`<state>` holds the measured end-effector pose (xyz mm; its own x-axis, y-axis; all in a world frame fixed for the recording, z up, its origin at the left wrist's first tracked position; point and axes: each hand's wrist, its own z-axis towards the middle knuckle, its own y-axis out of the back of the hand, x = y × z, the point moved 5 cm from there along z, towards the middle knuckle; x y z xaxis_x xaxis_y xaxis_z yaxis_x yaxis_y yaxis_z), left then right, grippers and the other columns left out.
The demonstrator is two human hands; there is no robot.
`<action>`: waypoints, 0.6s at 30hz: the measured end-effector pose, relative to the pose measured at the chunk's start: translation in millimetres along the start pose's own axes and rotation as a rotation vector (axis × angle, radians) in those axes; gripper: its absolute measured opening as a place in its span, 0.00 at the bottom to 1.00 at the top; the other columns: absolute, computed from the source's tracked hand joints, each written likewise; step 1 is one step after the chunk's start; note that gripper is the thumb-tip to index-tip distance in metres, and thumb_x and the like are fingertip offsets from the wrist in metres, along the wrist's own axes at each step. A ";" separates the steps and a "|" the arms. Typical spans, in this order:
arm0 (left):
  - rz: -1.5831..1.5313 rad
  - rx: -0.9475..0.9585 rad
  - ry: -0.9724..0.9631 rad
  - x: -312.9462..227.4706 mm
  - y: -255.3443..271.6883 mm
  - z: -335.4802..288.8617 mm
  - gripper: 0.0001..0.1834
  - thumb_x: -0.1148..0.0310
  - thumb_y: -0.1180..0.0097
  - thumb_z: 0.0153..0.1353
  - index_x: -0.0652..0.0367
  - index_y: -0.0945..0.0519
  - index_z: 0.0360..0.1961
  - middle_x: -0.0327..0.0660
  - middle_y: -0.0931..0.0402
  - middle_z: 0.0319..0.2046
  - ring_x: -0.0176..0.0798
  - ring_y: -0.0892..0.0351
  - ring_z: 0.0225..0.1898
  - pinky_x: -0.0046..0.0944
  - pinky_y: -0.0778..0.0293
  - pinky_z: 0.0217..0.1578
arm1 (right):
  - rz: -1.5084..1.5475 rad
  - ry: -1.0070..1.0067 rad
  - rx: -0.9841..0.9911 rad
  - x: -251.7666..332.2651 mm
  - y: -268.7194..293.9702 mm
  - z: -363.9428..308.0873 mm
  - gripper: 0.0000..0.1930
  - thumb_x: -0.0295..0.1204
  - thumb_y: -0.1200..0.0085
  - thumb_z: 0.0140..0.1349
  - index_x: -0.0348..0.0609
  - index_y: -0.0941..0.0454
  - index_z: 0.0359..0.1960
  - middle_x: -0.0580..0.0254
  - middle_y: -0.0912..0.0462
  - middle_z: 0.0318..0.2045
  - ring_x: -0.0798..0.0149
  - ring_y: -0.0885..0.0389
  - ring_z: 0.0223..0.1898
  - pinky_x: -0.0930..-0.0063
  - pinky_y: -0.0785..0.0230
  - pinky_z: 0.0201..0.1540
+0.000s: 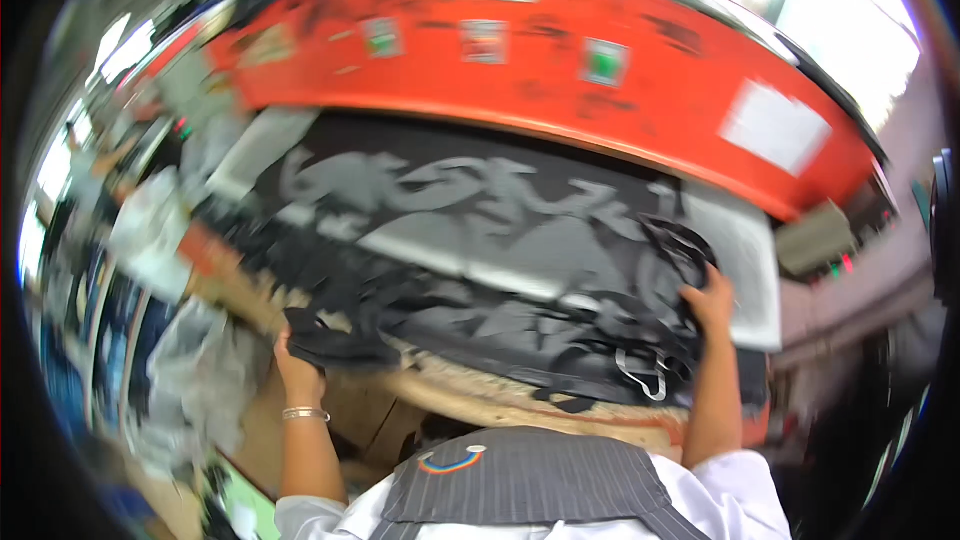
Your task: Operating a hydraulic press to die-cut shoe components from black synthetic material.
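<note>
A wide spread of black fabric with a grey pattern (480, 220) lies across the work table in front of me. At its near left corner, my left hand (297, 365) grips a bunched black piece of fabric (335, 342), the fingers partly hidden by it. On the right side, my right hand (712, 302) holds the raised, crumpled edge of the patterned fabric, thumb pointing left. Motion blurs the cloth and the fingertips. A thin white cord loop (642, 376) lies on the fabric near the right front.
Behind the fabric runs a long red panel (660, 80) bearing stickers and a white sheet of paper (775, 127). The table's worn wooden front edge (480, 387) shows close to me. Clear plastic bags (195, 390) hang at the left. A small box (815, 243) sits at the right.
</note>
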<state>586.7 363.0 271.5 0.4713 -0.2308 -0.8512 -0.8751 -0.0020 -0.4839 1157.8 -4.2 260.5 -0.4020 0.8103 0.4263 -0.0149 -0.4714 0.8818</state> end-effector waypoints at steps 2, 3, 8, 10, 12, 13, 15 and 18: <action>-0.024 -0.261 -0.217 -25.4 94.3 -36.8 0.07 0.73 0.50 0.64 0.63 0.23 0.39 0.46 0.19 0.37 0.45 0.18 0.35 0.45 0.20 0.41 | 0.092 -0.038 0.053 -67.7 18.7 -22.9 0.38 0.39 0.35 0.37 0.41 0.25 0.56 0.46 0.20 0.44 0.50 0.23 0.47 0.61 0.32 0.53; -0.062 -0.349 -0.150 -27.1 165.6 -60.5 0.08 0.72 0.47 0.62 0.64 0.22 0.39 0.46 0.19 0.36 0.43 0.19 0.35 0.44 0.21 0.40 | 0.131 -0.022 0.068 -35.0 39.3 -55.2 0.37 0.37 0.36 0.40 0.40 0.26 0.58 0.50 0.19 0.42 0.55 0.22 0.43 0.66 0.32 0.51; 0.157 -1.036 0.116 5.8 390.1 -182.1 0.13 0.64 0.33 0.53 0.64 0.17 0.32 0.44 0.19 0.30 0.39 0.21 0.32 0.42 0.27 0.33 | 0.366 0.240 0.199 48.0 78.4 -117.6 0.32 0.26 0.44 0.53 0.33 0.34 0.63 0.49 0.26 0.55 0.59 0.27 0.53 0.70 0.39 0.59; -0.142 -1.221 0.077 70.4 452.2 -233.1 0.16 0.75 0.37 0.53 0.68 0.23 0.43 0.47 0.20 0.35 0.48 0.19 0.33 0.44 0.20 0.37 | 0.439 0.180 0.448 140.4 65.8 -153.0 0.36 0.39 0.33 0.52 0.33 0.30 0.60 0.43 0.28 0.59 0.51 0.29 0.59 0.58 0.37 0.62; -0.454 -1.485 0.125 115.8 517.6 -326.0 0.14 0.76 0.38 0.53 0.67 0.23 0.42 0.48 0.20 0.36 0.48 0.18 0.34 0.45 0.21 0.37 | 0.402 0.331 0.695 202.2 29.0 -200.1 0.39 0.40 0.31 0.49 0.33 0.32 0.61 0.43 0.26 0.57 0.48 0.30 0.59 0.57 0.38 0.61; -0.537 -1.640 0.171 105.4 499.2 -346.2 0.13 0.77 0.40 0.54 0.65 0.23 0.42 0.48 0.20 0.37 0.48 0.18 0.35 0.48 0.21 0.36 | 0.334 0.401 0.675 218.1 11.2 -216.6 0.36 0.34 0.36 0.48 0.31 0.32 0.61 0.45 0.26 0.55 0.53 0.28 0.55 0.64 0.38 0.59; -0.487 -1.773 0.162 114.6 545.6 -407.1 0.14 0.73 0.39 0.55 0.64 0.22 0.44 0.50 0.20 0.39 0.49 0.19 0.36 0.49 0.21 0.36 | 0.207 0.496 0.686 262.2 -10.6 -260.3 0.35 0.28 0.39 0.44 0.29 0.31 0.59 0.45 0.24 0.53 0.57 0.26 0.51 0.71 0.37 0.57; -0.547 -1.906 -0.062 78.0 598.3 -510.4 0.17 0.67 0.38 0.55 0.64 0.22 0.44 0.49 0.20 0.40 0.49 0.19 0.38 0.48 0.23 0.40 | 0.271 0.506 0.753 297.0 -50.6 -291.0 0.35 0.30 0.39 0.46 0.29 0.32 0.60 0.44 0.25 0.53 0.56 0.26 0.51 0.71 0.37 0.56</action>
<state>43.8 -152.8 19.1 0.6484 0.1838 -0.7387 0.3934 -0.9117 0.1185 772.7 158.9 283.9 -0.6573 0.3758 0.6533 0.6610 -0.1289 0.7392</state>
